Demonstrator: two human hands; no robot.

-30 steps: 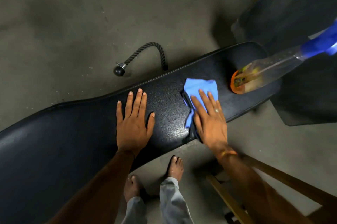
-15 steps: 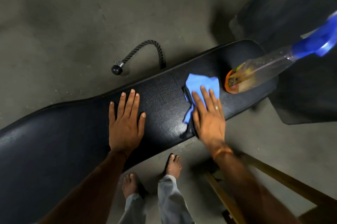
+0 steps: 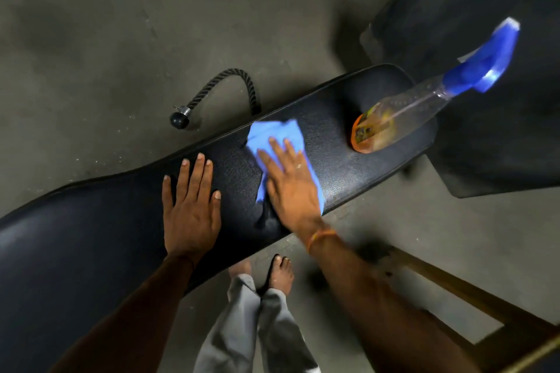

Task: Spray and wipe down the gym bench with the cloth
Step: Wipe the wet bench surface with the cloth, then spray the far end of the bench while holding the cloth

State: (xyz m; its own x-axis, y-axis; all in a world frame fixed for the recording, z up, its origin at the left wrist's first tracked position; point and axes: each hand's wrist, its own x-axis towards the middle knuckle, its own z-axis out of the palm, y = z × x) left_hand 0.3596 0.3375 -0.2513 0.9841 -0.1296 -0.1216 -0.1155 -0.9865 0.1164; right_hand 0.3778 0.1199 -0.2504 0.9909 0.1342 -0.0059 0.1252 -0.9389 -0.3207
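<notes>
One flat right hand [image 3: 291,187] on cloth [image 3: 274,134]

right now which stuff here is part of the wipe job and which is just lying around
Job: bench; cloth under the right hand; left hand flat on the bench; spray bottle on the bench.
Lying about: rope on the floor; wooden frame.
</notes>
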